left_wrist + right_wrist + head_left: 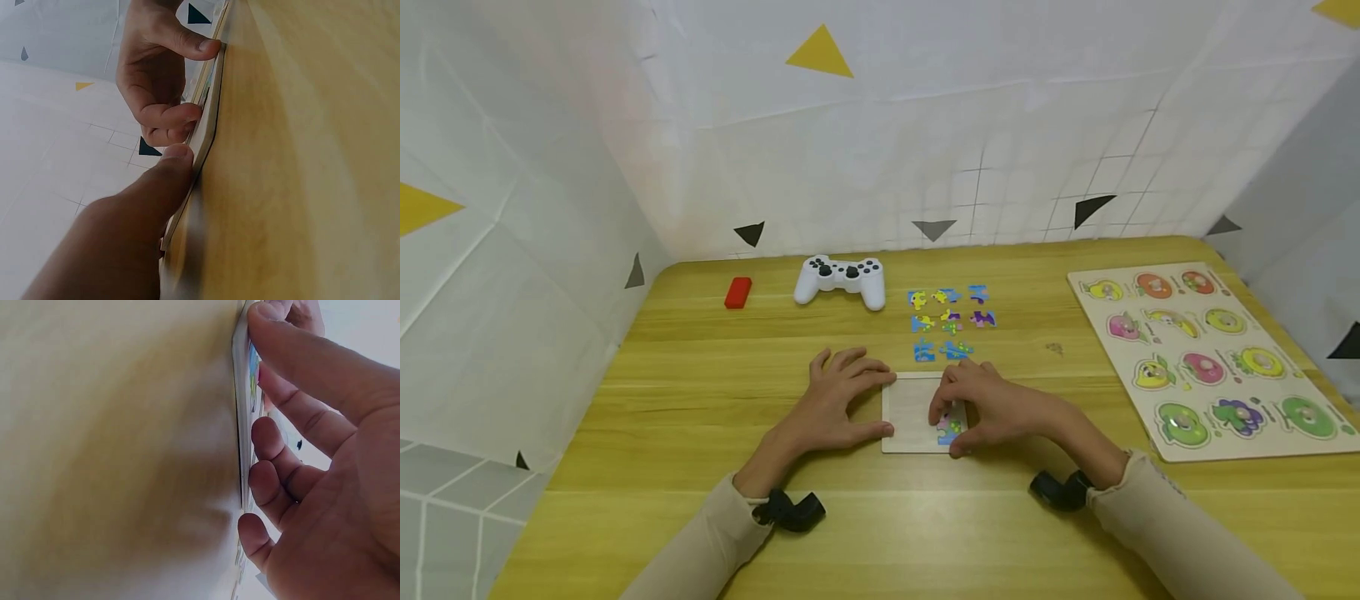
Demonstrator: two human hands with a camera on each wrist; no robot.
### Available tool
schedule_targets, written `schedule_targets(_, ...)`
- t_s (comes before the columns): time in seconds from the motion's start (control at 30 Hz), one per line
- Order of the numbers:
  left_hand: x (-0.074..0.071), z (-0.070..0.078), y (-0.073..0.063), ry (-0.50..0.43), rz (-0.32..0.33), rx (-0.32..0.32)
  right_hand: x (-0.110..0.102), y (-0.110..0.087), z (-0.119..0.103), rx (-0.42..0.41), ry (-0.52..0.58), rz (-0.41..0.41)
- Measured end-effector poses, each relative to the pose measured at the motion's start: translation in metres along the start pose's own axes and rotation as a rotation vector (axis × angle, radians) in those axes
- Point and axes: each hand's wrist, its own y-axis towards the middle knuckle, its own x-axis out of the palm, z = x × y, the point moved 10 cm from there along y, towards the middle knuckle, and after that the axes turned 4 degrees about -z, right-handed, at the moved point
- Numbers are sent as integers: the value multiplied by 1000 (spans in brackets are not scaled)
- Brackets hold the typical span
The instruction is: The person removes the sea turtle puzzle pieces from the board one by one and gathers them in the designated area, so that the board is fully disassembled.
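Note:
A small pale wooden puzzle tray [910, 410] lies flat on the table between the hands. At its lower right corner sit colourful jigsaw pieces [949, 433], partly hidden by the right hand. My left hand [835, 404] rests at the tray's left edge, its thumb and index fingertip touching the rim and the other fingers spread. Over the tray's right side is my right hand [988, 404]. Its bent index finger touches the pieces, while the thumb [300, 347] presses at the near corner. The remaining right fingertips [265, 481] lie along the tray's side.
Several loose jigsaw pieces [951, 321] lie behind the tray. A white game controller [840, 282] and a red block [738, 292] are at the back left. On the right, a large wooden fruit puzzle board [1180, 400] reaches toward the table edge.

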Motion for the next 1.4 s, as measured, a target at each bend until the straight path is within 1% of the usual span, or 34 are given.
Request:
schedule_targets(0.23,2,-1,1,-5,-12,-6,1,1,0,1,24,-11)
schedule_targets(0.47,2,-2,0,-5,-17,-10,-1,0,-3,-26,38,1)
schedule_targets(0.73,2,-2,1,-1,-19,-12,0,0,-3,-10,54,-19)
schedule_targets(1.0,2,-2,1,-6,-17,-10,1,-1,0,11,22,-12)
schedule_targets(1.4,1,-2,0,-3,-15,-9,2,-3,-2,3,-3,-17)
